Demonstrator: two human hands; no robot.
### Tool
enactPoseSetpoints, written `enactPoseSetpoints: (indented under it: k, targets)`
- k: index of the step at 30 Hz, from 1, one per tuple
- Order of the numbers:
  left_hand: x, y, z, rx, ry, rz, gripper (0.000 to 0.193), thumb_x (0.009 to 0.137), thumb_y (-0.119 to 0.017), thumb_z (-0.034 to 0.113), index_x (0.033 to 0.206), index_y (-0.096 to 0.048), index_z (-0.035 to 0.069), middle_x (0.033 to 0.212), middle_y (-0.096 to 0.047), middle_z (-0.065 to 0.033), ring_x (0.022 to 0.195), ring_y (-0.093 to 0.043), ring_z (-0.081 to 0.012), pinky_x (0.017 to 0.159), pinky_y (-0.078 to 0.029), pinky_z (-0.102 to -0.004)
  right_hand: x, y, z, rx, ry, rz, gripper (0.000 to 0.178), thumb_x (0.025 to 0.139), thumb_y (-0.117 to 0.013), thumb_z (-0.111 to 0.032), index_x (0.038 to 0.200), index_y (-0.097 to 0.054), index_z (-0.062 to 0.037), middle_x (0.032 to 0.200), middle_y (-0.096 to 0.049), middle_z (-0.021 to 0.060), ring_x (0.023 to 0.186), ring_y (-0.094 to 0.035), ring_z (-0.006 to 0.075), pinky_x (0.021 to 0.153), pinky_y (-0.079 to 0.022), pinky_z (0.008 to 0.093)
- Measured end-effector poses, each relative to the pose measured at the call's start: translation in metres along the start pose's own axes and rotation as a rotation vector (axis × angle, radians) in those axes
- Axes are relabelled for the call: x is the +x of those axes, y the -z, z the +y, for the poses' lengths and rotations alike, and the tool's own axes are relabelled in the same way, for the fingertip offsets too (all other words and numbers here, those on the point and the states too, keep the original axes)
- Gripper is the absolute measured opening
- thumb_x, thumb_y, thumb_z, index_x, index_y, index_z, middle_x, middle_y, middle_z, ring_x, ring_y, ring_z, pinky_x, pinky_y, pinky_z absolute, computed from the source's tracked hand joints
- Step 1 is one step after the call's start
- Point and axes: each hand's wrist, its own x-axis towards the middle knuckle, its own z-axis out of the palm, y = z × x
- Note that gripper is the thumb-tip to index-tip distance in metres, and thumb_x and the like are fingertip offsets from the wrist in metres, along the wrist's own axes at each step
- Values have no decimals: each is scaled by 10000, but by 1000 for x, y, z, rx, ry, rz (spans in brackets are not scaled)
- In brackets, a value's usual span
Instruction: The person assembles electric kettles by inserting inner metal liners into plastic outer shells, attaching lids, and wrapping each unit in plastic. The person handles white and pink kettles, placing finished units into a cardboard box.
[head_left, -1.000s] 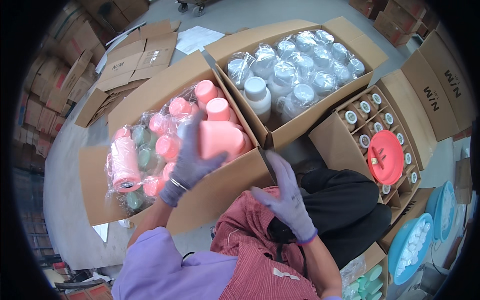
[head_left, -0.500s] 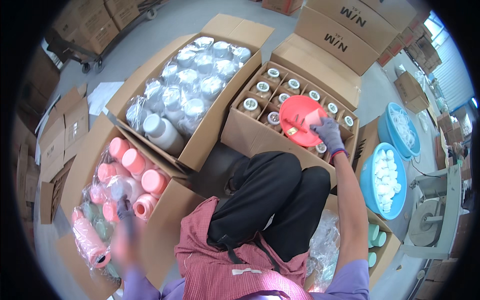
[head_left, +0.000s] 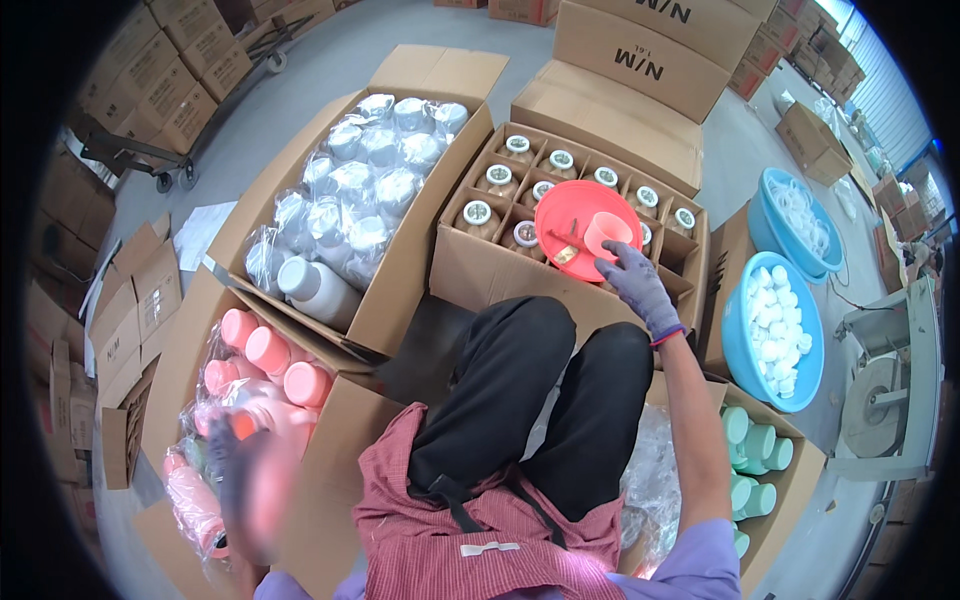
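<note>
My left hand [head_left: 236,480], gloved and blurred by motion, is closed on a pink bottle [head_left: 270,490] above the front left carton. Several other pink bottles [head_left: 268,350] with pink caps lie there, some in clear plastic wrap. My right hand [head_left: 640,285], in a grey glove, has its fingers apart at the edge of a pink cup-shaped piece [head_left: 603,232]. That piece stands on a red round plate [head_left: 565,205], along with a thin reddish stick and a small yellowish piece. The plate rests on a divided carton [head_left: 520,275] of jars with white lids [head_left: 499,175].
A carton of plastic-wrapped white bottles [head_left: 350,180] stands left of the jars. At right are a blue basin [head_left: 735,330] of small white pieces and another blue basin [head_left: 765,215] of white rings. Green cups [head_left: 758,440] fill a carton at lower right. Cartons [head_left: 165,90] sit behind.
My right hand has loosened from the pink cup-shaped piece, its fingers now spread beside it. My left hand has drawn back toward me from among the bottles with a pink bottle.
</note>
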Motion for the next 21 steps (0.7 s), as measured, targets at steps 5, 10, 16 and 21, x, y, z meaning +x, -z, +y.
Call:
enactPoseSetpoints:
  k: [5, 10, 16, 21]
  targets:
    - [17, 191, 134, -397, -462, 407, 728, 555, -770, 75, 1238, -525, 10, 1132, -493, -172, 1073, -517, -392, 937, -444, -466, 11, 16, -110, 349, 61, -118, 552, 965, -549, -408, 1368, -515, -33, 1312, -574, 209, 1219, -559, 308, 1008, -460, 396]
    - [12, 207, 235, -374, -1468, 546, 323, 830, -675, 144, 1148, -630, 114, 957, -521, 4, 893, -549, -133, 796, -533, -297, 17, 29, -161, 1485, -61, -83, 596, 1011, -439, -553, 1365, -525, -81, 1263, -611, 102, 1135, -601, 229, 967, -500, 355]
    - [22, 123, 298, -990, -1350, 75, 309, 798, -629, 63, 1104, -653, 35, 1097, -631, -86, 988, -621, -266, 867, -508, -396, -73, 52, -120, 659, 417, 264, 643, 918, -516, -664, 914, -638, -33, 1236, -623, 173, 1152, -576, 291, 1005, -442, 430]
    - [6, 45, 357, -1729, -674, -494, 472, 1017, -463, 262, 1363, -493, -59, 1381, -494, -206, 1261, -514, -277, 1079, -395, -366, -149, 32, -125, 568, 482, 114, 306, 837, -605, -231, 1065, -635, -28, 1251, -581, 203, 1198, -543, 404, 1070, -376, 501]
